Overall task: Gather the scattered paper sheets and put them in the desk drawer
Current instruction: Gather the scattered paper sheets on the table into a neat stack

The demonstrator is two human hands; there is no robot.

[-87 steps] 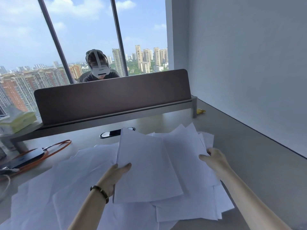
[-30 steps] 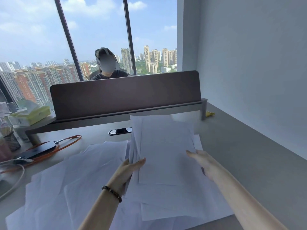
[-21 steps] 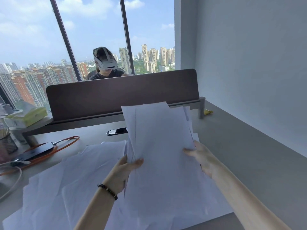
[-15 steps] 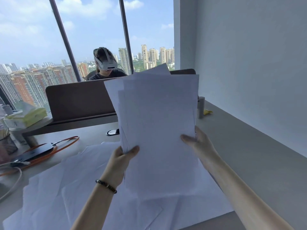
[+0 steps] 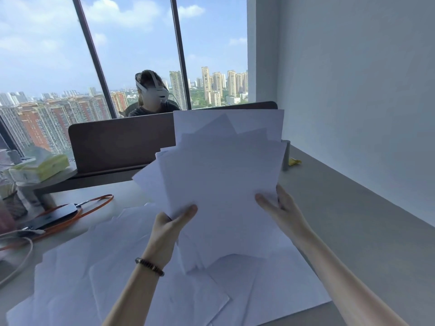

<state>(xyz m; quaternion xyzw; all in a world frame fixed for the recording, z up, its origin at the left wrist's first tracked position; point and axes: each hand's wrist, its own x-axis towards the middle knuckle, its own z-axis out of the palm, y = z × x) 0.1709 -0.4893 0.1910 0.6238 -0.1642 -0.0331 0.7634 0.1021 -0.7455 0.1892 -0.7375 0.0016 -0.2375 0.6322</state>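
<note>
Two hands hold one uneven bundle of paper sheets (image 5: 226, 175) upright above the desk (image 5: 367, 236), its lower edge hanging over the loose sheets (image 5: 131, 267) that lie spread across the near part of the desk. The left hand (image 5: 168, 228) grips the bundle's lower left side, thumb (image 5: 188, 211) pressed on the face turned toward the camera and the other fingers hidden behind the paper. The right hand (image 5: 281, 211) takes the lower right side, thumb (image 5: 264, 202) laid flat on the same face; one finger shows past the sheet edge and the rest lie behind. So the bundle sits pinched between thumbs in front and fingers at the back, with most of its height rising above both hands. Its sheets are not squared up: corners fan out to the left and several top edges stand at different heights. A dark beaded bracelet (image 5: 149, 267) circles the left wrist.

Behind the bundle a brown divider panel (image 5: 120, 142) runs along the far edge of the desk. Toward the left edge lie a dark phone (image 5: 53, 216) inside a loop of orange strap (image 5: 94, 203), a pale cable (image 5: 21, 252), and farther back a tissue pack (image 5: 38, 167). A small yellow scrap (image 5: 294, 161) rests at the far right corner, beside the wall. Beyond the panel sits another person (image 5: 150, 100) wearing a white headset, before tall windows.
</note>
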